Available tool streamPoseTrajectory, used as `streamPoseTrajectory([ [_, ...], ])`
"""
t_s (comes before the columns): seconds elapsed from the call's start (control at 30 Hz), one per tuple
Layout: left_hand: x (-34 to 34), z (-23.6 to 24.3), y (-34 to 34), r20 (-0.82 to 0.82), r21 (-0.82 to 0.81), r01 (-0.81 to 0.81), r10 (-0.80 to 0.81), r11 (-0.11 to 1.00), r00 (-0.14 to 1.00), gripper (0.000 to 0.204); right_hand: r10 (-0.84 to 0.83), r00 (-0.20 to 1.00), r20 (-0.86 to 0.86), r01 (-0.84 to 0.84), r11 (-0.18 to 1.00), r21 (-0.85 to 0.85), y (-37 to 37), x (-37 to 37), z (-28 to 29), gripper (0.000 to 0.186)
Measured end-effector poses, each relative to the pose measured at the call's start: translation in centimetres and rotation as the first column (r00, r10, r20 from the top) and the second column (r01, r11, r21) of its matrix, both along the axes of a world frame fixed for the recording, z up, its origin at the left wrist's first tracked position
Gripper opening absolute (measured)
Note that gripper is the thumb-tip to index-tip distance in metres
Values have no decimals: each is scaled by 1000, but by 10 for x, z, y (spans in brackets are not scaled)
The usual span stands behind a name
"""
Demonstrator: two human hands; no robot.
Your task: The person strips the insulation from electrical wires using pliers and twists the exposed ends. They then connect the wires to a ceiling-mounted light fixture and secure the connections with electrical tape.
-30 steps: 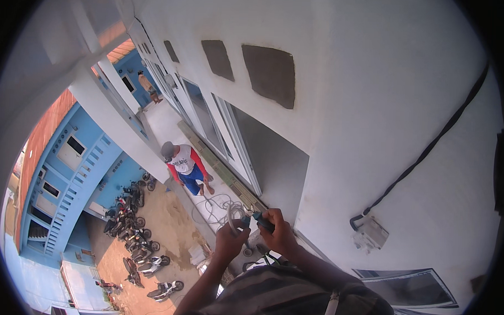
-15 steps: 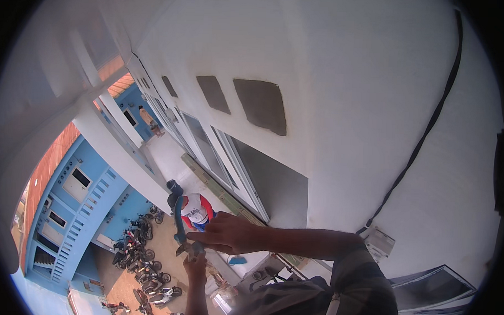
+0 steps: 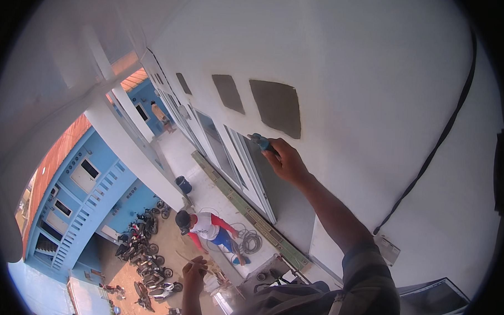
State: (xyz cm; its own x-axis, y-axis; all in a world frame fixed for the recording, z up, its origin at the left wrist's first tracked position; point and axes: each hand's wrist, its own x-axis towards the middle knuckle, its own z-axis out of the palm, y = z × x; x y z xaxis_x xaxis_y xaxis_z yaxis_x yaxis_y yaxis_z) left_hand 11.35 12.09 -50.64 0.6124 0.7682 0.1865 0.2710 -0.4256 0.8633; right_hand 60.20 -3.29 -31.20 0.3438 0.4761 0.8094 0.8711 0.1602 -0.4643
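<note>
Raised in front of the white wall, my right hand (image 3: 288, 161) is closed around blue-handled pliers (image 3: 259, 141). Their metal head points left, just below the largest grey patch (image 3: 277, 107) on the wall. Lower down, my left hand (image 3: 194, 275) has its fingers bent together near the bottom of the view. What those fingers hold, if anything, is too small to make out. Beneath my hands, a person (image 3: 208, 228) in a cap and a white and red shirt leans beside a coil of cable (image 3: 250, 242).
A twisted black cable (image 3: 430, 139) runs down the wall to a small white box (image 3: 387, 249). Long green boards (image 3: 250, 213) lie along the wall's foot. A dark bucket (image 3: 183, 184) stands on the walkway. Parked motorbikes (image 3: 148, 259) fill the yard far below; another person (image 3: 160, 116) stands far off.
My right hand has moved up and right, away from my left hand, taking the pliers along. My left hand has dropped slightly. The person below now shows more fully.
</note>
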Motion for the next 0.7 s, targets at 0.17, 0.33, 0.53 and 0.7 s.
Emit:
streamPoseTrajectory([
  [0.17, 107, 126, -27, 63, -199, 57, -45, 978, 997, 34, 548, 195, -814, -378, 807, 453, -14, -77, -11, 32],
  [0.33, 152, 194, -51, 226, -434, 136, -38, 891, 973, 34, 565, -83, -821, -456, 711, 535, -33, -114, -35, 35],
  [0.53, 160, 215, -48, 66, -220, 293, -286, 930, 956, 32, 236, 79, -969, -458, 872, 175, -67, -155, -73, 36],
  [0.7, 156, 228, -57, 12, -302, 302, -313, 904, 950, 31, 120, 501, -857, -439, 889, -132, -83, -176, -117, 43],
])
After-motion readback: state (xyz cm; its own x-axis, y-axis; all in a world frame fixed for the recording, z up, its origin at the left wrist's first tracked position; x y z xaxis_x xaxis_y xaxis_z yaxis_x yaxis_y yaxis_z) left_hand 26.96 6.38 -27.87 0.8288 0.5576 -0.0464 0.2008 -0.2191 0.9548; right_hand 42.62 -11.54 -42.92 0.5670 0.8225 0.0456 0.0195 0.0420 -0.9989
